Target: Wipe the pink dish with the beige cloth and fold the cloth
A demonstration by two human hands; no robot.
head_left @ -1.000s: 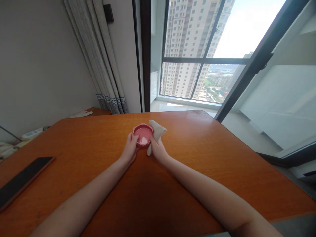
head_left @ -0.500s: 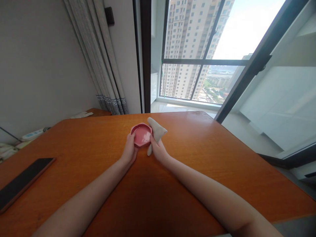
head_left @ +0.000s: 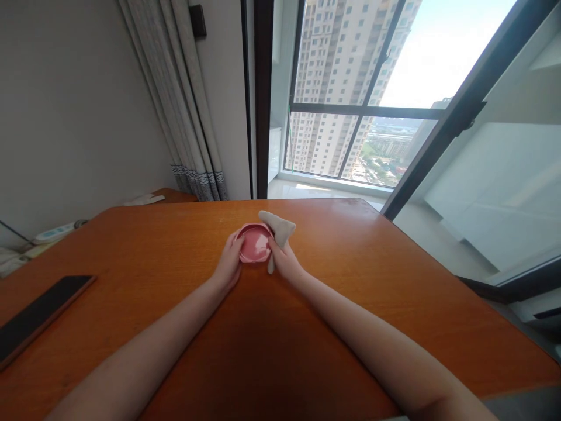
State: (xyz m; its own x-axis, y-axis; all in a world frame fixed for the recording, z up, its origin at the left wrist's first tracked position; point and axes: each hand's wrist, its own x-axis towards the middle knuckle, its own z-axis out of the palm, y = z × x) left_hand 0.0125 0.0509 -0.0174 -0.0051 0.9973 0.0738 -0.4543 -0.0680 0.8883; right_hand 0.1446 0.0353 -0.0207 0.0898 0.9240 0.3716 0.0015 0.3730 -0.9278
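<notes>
Between my two hands is a small glossy pink dish [head_left: 255,244], tilted so its inside faces me. My left hand [head_left: 228,260] grips the dish's left rim, thumb on the inner side. On the other side, my right hand [head_left: 284,260] is closed around a pale grey-beige cloth [head_left: 280,225], and its thumb presses on the dish's right rim. The cloth sticks out above the hand, and a narrow end hangs below the dish. Fingers behind the dish and within the cloth are hidden.
The wooden table [head_left: 175,240] spreads under my arms. A flat black slab with a brown edge [head_left: 44,313] lies at the left. Beyond the far left edge are a white power strip [head_left: 55,233] and a grey curtain [head_left: 175,105]. Large windows [head_left: 350,111] stand behind.
The dish has turned in my hands and shifted slightly right and down. The cloth's upper part has folded over lower, and its hanging end has moved a little right.
</notes>
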